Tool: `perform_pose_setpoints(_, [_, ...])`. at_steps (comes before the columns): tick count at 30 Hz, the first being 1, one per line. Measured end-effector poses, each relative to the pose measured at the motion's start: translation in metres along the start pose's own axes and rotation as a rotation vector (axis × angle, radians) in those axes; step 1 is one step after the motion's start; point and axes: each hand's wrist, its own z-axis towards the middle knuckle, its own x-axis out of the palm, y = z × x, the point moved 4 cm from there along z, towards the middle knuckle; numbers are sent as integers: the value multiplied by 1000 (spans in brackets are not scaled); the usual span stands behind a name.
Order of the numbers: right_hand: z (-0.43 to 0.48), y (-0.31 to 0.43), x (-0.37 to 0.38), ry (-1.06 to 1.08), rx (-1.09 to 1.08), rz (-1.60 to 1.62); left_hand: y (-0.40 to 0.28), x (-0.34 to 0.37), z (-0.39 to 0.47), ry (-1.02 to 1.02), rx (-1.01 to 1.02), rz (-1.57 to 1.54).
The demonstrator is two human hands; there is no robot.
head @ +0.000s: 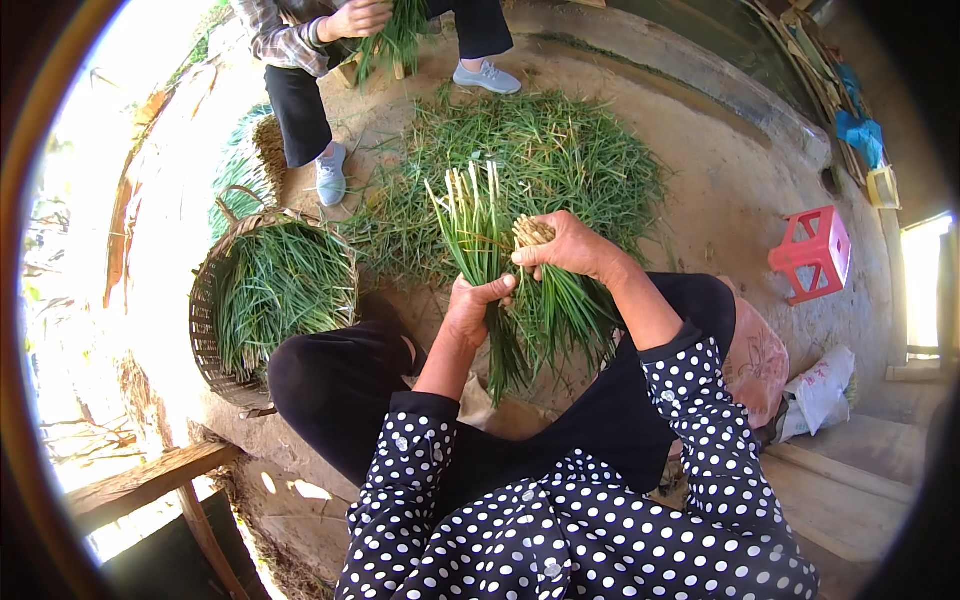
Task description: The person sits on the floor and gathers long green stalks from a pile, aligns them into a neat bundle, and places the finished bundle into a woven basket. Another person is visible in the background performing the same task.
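My left hand is closed around a bunch of green leafy stalks, whose pale stem ends point away from me. Beside it, my right hand grips a second bunch of green stalks near its yellowish cut ends, with the leaves hanging down towards my lap. A thin yellowish strand crosses the left bunch above my fingers. Beyond both hands, a wide heap of loose green leaves covers the ground. To the left, a woven basket holds more long green leaves.
Another person sits beyond the heap, holding green stalks. Behind the basket lies a stacked pile of stalks. A red plastic stool stands right, with a pink bag and a white sack nearer me. A wooden beam is lower left.
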Motion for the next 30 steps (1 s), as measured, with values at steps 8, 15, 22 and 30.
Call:
perform_pose_setpoints(8, [-28, 17, -28, 90, -56, 187, -11, -22, 1, -108, 44, 126])
perform_pose_setpoints(15, [-11, 3, -61, -324, -157, 192, 3, -10, -9, 89, -37, 46])
perform_pose_setpoints(22, [4, 3, -39, -276, -115, 273, 11, -2, -17, 222, -103, 86])
perform_pose_setpoints(30, [-12, 2, -71, -493, -115, 178, -2, -31, -5, -91, -19, 129])
